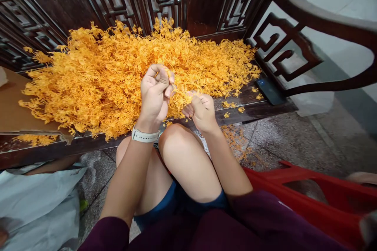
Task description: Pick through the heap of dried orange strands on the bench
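A large heap of orange plastic-looking flower pieces [103, 82] with thin curled stems covers the dark wooden bench [253, 110]. In front of the heap, above my knees, my left hand [156, 90] has its fingers pinched on an orange stem. Close by on the right, my right hand [200, 110] is closed round the orange flower piece [183, 97], which spans the gap between both hands. A pale watch strap is on my left wrist.
A phone [270, 91] lies at the bench's right end by the carved armrest [309, 11]. Cardboard [23, 106] lies at the left. A red plastic stool [309, 188] stands at lower right, a grey-white sack [44, 200] at lower left. Orange bits [238, 145] litter the floor.
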`<state>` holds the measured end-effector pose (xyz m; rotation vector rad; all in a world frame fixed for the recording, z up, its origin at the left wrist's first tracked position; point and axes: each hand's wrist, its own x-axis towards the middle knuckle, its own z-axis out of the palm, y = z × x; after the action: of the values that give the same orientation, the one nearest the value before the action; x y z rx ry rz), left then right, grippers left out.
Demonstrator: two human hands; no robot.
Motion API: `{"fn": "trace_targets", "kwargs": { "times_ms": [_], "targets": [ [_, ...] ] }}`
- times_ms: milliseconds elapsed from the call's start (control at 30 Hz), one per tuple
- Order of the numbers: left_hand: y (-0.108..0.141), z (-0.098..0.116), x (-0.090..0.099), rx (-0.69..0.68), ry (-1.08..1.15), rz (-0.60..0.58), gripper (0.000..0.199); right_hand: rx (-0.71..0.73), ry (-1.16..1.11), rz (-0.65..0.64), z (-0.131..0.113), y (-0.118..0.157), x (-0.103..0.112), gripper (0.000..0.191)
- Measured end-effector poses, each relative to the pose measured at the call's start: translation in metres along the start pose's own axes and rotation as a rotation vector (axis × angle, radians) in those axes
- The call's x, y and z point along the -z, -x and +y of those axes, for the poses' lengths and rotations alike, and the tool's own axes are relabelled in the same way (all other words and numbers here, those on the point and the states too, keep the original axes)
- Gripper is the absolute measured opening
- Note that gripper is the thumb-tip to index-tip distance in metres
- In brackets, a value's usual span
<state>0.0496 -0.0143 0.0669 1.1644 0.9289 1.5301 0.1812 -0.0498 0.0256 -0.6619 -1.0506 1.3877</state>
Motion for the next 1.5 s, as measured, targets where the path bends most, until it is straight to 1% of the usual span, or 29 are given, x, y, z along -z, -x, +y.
{"fn": "trace_targets", "kwargs": {
  "times_ms": [133,233,300,333,400,467,500,533,567,600,633,667,700,767,800,833,867,900,933,967,1000,1067,1133,1167,1200,1233,1267,1367,1500],
  "targets": [
    [0.001,-0.007,-0.003,0.054,0.042,0.015,0.022,0.038,-0.008,-0.088,-0.003,-0.003,-0.002,0.056],
    [-0.003,-0.010,0.001,0.032,0.015,0.044,0.030,-0.003,0.010,-0.116,-0.005,-0.005,0.000,0.058],
    [-0.013,-0.008,0.017,-0.032,-0.062,0.067,0.043,-0.062,0.031,-0.154,-0.007,-0.003,0.004,0.059],
    [-0.021,-0.004,0.029,-0.077,-0.120,0.077,0.051,-0.093,0.039,-0.186,-0.009,0.000,0.007,0.059],
    [-0.037,0.008,0.057,-0.224,-0.271,0.119,0.070,-0.139,0.031,-0.235,-0.011,0.006,0.013,0.058],
    [-0.048,0.024,0.081,-0.277,-0.314,0.124,0.083,-0.155,-0.006,-0.239,-0.012,0.011,0.017,0.057],
    [-0.049,0.031,0.088,-0.317,-0.332,0.077,0.089,-0.164,-0.027,-0.231,-0.012,0.012,0.018,0.055],
    [-0.047,0.038,0.090,-0.355,-0.315,0.063,0.096,-0.178,-0.042,-0.227,-0.012,0.012,0.017,0.053],
    [-0.041,0.044,0.088,-0.343,-0.286,0.027,0.098,-0.199,-0.052,-0.230,-0.011,0.011,0.017,0.050],
    [-0.032,0.048,0.083,-0.331,-0.228,0.026,0.093,-0.223,-0.063,-0.232,-0.010,0.009,0.015,0.047],
    [-0.021,0.050,0.075,-0.257,-0.179,-0.036,0.079,-0.249,-0.078,-0.227,-0.008,0.007,0.014,0.044],
    [-0.010,0.051,0.067,-0.192,-0.125,-0.141,0.065,-0.270,-0.094,-0.213,-0.006,0.005,0.012,0.043],
    [0.001,0.052,0.058,-0.158,-0.065,-0.307,0.051,-0.288,-0.109,-0.195,-0.003,0.004,0.011,0.043],
    [0.016,0.049,0.041,-0.088,-0.065,-0.745,0.027,-0.314,-0.119,-0.176,0.004,0.002,0.007,0.044],
    [0.021,0.048,0.034,-0.054,-0.102,-0.874,0.021,-0.323,-0.116,-0.178,0.008,0.002,0.006,0.045],
    [0.022,0.045,0.026,-0.023,-0.151,-0.904,0.018,-0.330,-0.114,-0.182,0.011,0.003,0.005,0.046],
    [0.022,0.043,0.020,0.001,-0.198,-0.842,0.018,-0.338,-0.113,-0.183,0.014,0.003,0.003,0.046],
    [0.020,0.039,0.013,0.007,-0.224,-0.711,0.022,-0.345,-0.115,-0.181,0.016,0.003,0.002,0.046],
    [0.017,0.036,0.007,0.004,-0.244,-0.588,0.030,-0.354,-0.117,-0.175,0.018,0.003,0.001,0.045],
    [0.013,0.032,0.003,-0.008,-0.270,-0.527,0.038,-0.361,-0.119,-0.168,0.019,0.003,0.000,0.044],
    [0.010,0.027,-0.001,-0.026,-0.307,-0.505,0.044,-0.367,-0.118,-0.161,0.019,0.003,0.000,0.043],
    [0.003,0.018,-0.002,-0.094,-0.393,-0.463,0.044,-0.379,-0.117,-0.149,0.018,0.003,0.001,0.042],
    [-0.002,0.011,0.003,-0.170,-0.479,-0.340,0.039,-0.394,-0.130,-0.144,0.016,0.003,0.002,0.041],
    [-0.004,0.009,0.006,-0.194,-0.514,-0.276,0.038,-0.400,-0.141,-0.139,0.014,0.003,0.003,0.041],
    [-0.005,0.008,0.010,-0.200,-0.545,-0.238,0.037,-0.402,-0.155,-0.130,0.013,0.003,0.005,0.040],
    [-0.005,0.007,0.014,-0.191,-0.570,-0.231,0.036,-0.401,-0.170,-0.117,0.012,0.004,0.006,0.040],
    [-0.005,0.008,0.017,-0.172,-0.591,-0.251,0.037,-0.398,-0.185,-0.102,0.011,0.004,0.007,0.039],
    [-0.001,0.012,0.022,-0.092,-0.637,-0.397,0.041,-0.367,-0.227,-0.034,0.008,0.003,0.009,0.040],
    [0.005,0.017,0.025,-0.031,-0.710,-0.568,0.035,-0.265,-0.281,0.029,0.005,0.001,0.013,0.038]
  ]
}}
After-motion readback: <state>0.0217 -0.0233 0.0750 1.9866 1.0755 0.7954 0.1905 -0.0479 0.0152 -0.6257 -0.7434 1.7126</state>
